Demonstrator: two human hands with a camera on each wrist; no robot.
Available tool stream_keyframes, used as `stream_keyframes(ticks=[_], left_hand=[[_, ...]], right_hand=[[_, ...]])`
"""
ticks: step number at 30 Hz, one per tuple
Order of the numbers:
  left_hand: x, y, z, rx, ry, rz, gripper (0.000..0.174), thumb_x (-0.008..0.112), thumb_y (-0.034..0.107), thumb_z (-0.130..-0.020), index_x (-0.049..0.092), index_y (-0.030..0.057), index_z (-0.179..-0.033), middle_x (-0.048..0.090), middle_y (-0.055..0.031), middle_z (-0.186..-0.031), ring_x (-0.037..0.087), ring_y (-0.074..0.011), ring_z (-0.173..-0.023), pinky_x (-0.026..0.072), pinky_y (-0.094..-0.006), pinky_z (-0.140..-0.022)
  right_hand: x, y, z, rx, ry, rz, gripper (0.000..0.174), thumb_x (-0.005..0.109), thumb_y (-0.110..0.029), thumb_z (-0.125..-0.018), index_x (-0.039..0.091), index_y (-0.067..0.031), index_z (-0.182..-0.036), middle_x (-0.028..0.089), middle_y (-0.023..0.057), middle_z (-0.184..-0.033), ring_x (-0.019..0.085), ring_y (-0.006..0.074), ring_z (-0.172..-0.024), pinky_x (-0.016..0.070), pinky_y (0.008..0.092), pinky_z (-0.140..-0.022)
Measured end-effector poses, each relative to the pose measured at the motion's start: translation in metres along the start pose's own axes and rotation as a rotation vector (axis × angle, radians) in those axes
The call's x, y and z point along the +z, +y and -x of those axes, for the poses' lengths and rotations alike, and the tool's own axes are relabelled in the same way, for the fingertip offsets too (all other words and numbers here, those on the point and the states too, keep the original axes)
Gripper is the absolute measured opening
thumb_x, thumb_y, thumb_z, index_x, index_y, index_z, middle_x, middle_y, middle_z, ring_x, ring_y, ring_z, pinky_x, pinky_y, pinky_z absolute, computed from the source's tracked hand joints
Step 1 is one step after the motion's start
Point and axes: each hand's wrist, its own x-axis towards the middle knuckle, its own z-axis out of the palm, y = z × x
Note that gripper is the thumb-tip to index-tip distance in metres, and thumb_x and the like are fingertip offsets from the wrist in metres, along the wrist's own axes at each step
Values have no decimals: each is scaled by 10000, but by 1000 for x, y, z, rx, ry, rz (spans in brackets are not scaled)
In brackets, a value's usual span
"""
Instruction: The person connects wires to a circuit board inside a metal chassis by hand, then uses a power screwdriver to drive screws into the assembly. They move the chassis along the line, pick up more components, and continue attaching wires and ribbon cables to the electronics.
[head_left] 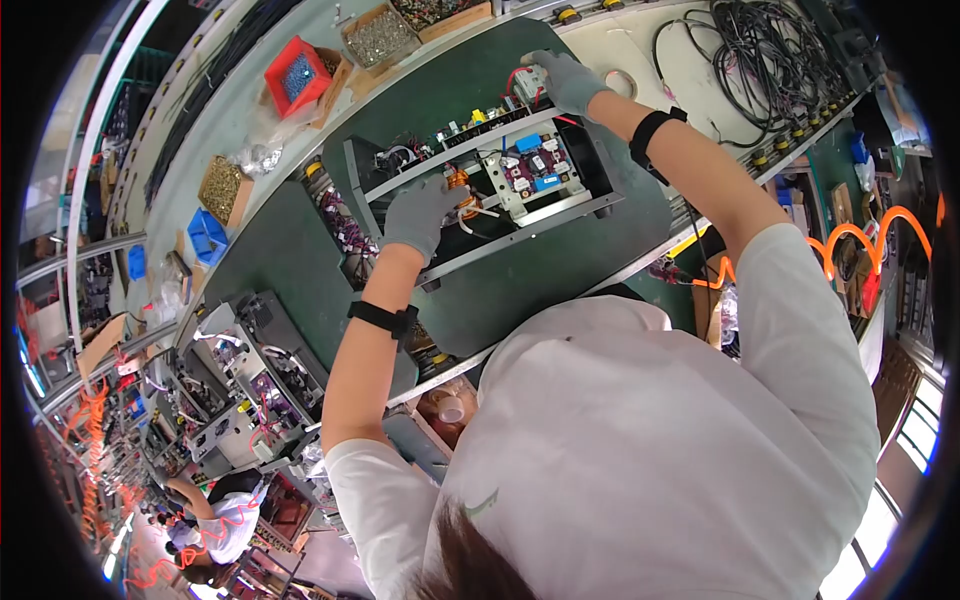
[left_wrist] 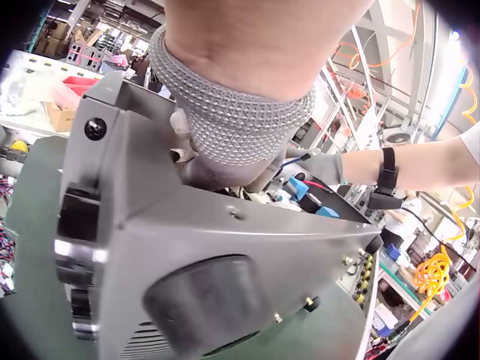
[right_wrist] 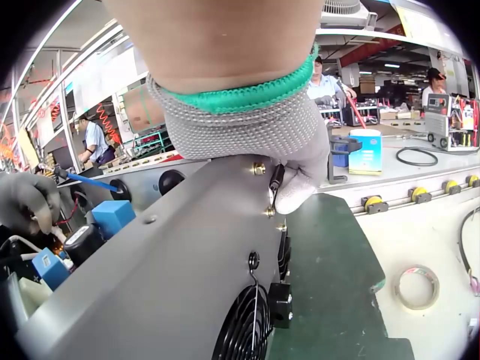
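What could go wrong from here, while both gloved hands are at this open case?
The left hand, reaching into the open case beside the copper coil, might snag the white wires. The circuit board lies uncovered, so a slip of either hand could perhaps damage it.

The casing [right_wrist: 172, 255] is grey, its blocks [right_wrist: 113, 217] blue — the coil [head_left: 467, 208] orange, worktop [right_wrist: 330, 255] green

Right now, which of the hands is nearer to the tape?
Right. The right hand is at the far-right corner of the chassis, near but not touching the tape; the left hand is over the chassis's left end, farther away.
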Motion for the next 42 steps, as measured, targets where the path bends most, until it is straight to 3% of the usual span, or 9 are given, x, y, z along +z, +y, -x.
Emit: stream_keyframes(ticks=[6,19,21,26,29,31,34,37,42], left_hand=[[-11,4,-6,1,-132,-82,478,505,52,-803,508,320,-1199,522,-56,-1069,578,-244,-925,493,-356,-769],[-14,-8,0,96,318,85,189,685,107,-650,635,120,-832,593,5,-1011,588,-200,-813,490,-312,-688],[-26,-4,-2,-156,214,484,186,665,56,-658,647,105,-836,626,-13,-963,615,-170,-765,492,-267,-692],[-14,6,-20,-256,124,1229,262,592,-59,-734,648,30,-974,662,-70,-882,612,-81,-812,487,-223,-712],[0,5,-29,-244,124,952,288,610,-46,-737,642,27,-1013,663,-63,-849,602,-69,-818,478,-210,-715],[9,6,-37,-293,62,922,267,592,23,-771,645,47,-1032,670,-89,-863,636,-141,-810,490,-261,-715],[10,20,-41,-268,89,324,271,525,255,-839,584,129,-1073,632,-117,-946,592,-308,-916,472,-422,-757],[-6,31,-49,-406,-166,224,262,493,250,-856,564,134,-1080,630,-115,-974,600,-303,-907,477,-412,-752],[2,42,-58,-538,-22,330,278,467,287,-871,574,120,-1065,633,-117,-985,602,-309,-925,480,-409,-767]], right_hand=[[-9,-8,9,10,23,-21,516,507,-69,-831,385,-245,-1301,522,157,-1164,536,322,-1063,451,396,-903],[-11,-10,11,45,-5,-58,522,516,-80,-828,390,-259,-1302,514,128,-1174,503,297,-1110,443,380,-914],[-8,-9,8,57,-14,-56,513,513,-86,-831,397,-264,-1298,512,126,-1175,505,297,-1108,442,379,-913],[-8,-8,7,96,-4,-90,474,503,-116,-845,427,-304,-1273,507,113,-1178,501,277,-1108,433,363,-925],[-9,-10,9,73,6,-91,458,495,-129,-852,434,-308,-1269,509,122,-1169,517,275,-1089,428,358,-932],[-8,-9,10,69,16,-86,454,493,-134,-854,436,-312,-1268,510,125,-1165,526,276,-1079,426,357,-935],[-6,-9,8,118,18,-116,449,497,-131,-853,448,-316,-1259,516,115,-1161,526,272,-1080,431,358,-930],[-5,-8,8,126,17,-115,424,481,-143,-864,459,-317,-1251,518,115,-1157,530,273,-1075,436,362,-922],[-6,-8,8,113,45,-122,389,458,-168,-881,467,-315,-1241,540,107,-1122,536,271,-1066,441,361,-911]])
